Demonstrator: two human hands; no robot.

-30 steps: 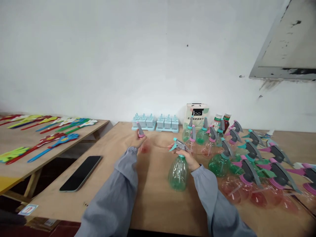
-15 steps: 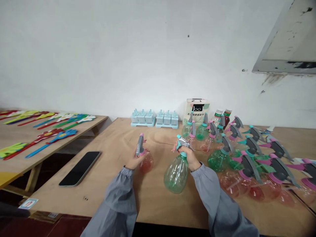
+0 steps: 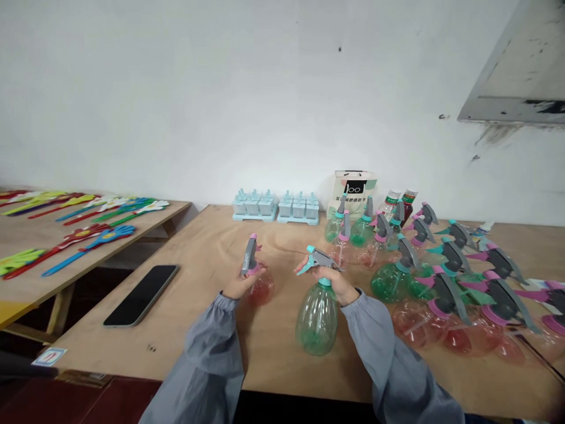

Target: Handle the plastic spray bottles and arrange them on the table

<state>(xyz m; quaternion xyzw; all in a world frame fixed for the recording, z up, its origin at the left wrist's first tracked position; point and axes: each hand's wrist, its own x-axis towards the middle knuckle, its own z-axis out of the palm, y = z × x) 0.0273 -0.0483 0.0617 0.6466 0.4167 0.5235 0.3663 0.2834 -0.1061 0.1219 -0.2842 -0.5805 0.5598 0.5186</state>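
My left hand (image 3: 239, 283) is closed around the neck of a pink spray bottle (image 3: 263, 288), whose grey trigger head points up and away from me. In my right hand (image 3: 339, 282) is a green spray bottle (image 3: 316, 321), gripped at the neck just under its teal and grey trigger head. This clear green bottle stands nearly upright in front of me, its nozzle turned to the left. To the right of my right hand stand several more spray bottles, among them a green one (image 3: 390, 282) and a pink one (image 3: 417, 324).
A black phone (image 3: 141, 296) lies on the wooden table (image 3: 198, 247) at left. Light blue popsicle moulds (image 3: 255, 207) stand at the back, beside a printed box (image 3: 352, 191). Colourful hand-shaped clappers (image 3: 79, 238) lie on another table at far left.
The green bottle in my right hand has gone from tilted to nearly upright, its trigger head shifting left. My left hand stays on the pink bottle. The view has moved slightly.
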